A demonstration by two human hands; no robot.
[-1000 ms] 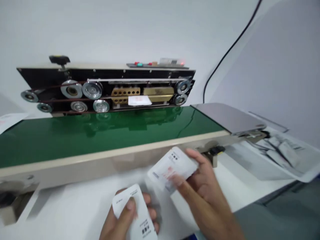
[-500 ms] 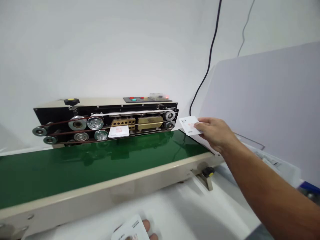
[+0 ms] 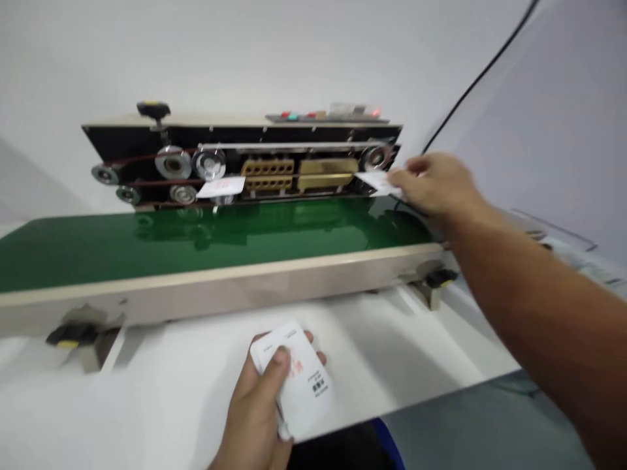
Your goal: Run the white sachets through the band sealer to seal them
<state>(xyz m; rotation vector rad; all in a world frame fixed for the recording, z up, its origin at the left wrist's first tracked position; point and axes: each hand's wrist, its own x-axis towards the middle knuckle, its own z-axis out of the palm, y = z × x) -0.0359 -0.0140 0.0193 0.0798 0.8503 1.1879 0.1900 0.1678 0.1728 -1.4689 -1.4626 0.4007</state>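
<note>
- Here's my right hand, up by the right end of the machine, thumb and fingers pinching one white packet by its near right edge.
- That packet sits out in front of the right-hand pulley, above the green belt; it's blurry there, so whether its far edge touches metal I can't tell.
- Feather-light, I'd judge, thin and flat with some bend in it: a hard squeeze in the middle could bow or crease it, so the rim is the place for my fingertips.
- The face looks smooth, probably a bit slippery; a short, flat pinch ought to hold it level.
- Down low, my left hand grasps a small stack of packets, thumb pressed across the printed top, fingers wrapped beneath, over the white table.
- Those could slide over one another, I reckon, so that thumb pressure matters.
- And over to the left, another packet juts from the machine's front, out of my grasp.
</note>
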